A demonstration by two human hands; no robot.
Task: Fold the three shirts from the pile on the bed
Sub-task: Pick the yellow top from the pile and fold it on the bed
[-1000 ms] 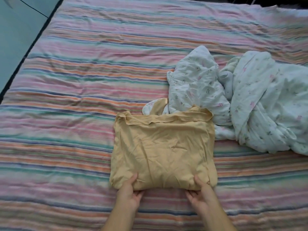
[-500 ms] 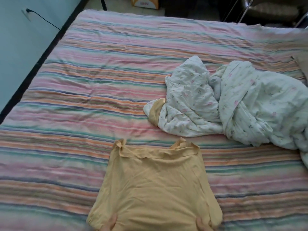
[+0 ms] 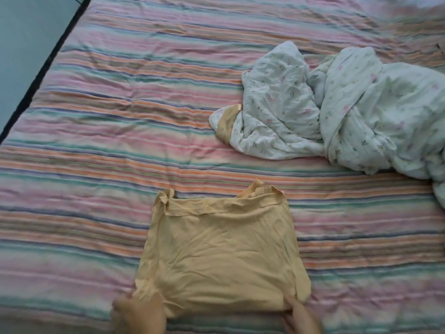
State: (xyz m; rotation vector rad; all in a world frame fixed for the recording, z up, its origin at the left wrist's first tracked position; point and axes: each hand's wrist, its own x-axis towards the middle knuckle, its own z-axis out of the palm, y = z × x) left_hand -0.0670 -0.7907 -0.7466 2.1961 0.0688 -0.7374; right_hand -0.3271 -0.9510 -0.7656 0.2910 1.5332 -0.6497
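The left hand [image 3: 139,312] sits at the near left corner of the folded yellow shirt [image 3: 216,256], its thumb lying over the top of the fabric edge and the remaining fingers out of sight beneath or behind it; the hand is blurred, but the thumb-over position indicates a hold on that corner. The right hand [image 3: 301,317] is at the near right corner, thumb on top of the cloth and fingers tucked under the edge, gripping it in the same manner. The yellow shirt lies flat on the striped bedspread [image 3: 96,141] in a roughly rectangular fold, near centre of the bed, with its neckline and a rolled hem band at the far edge. Far and to the right, well apart from the folded shirt, lies a crumpled pile of white floral garments [image 3: 337,112]; the number of pieces in it cannot be told. A strip of yellow fabric [image 3: 227,124] shows at the left end of that pile. A pale wall [image 3: 24,44] borders the bed on the far left.
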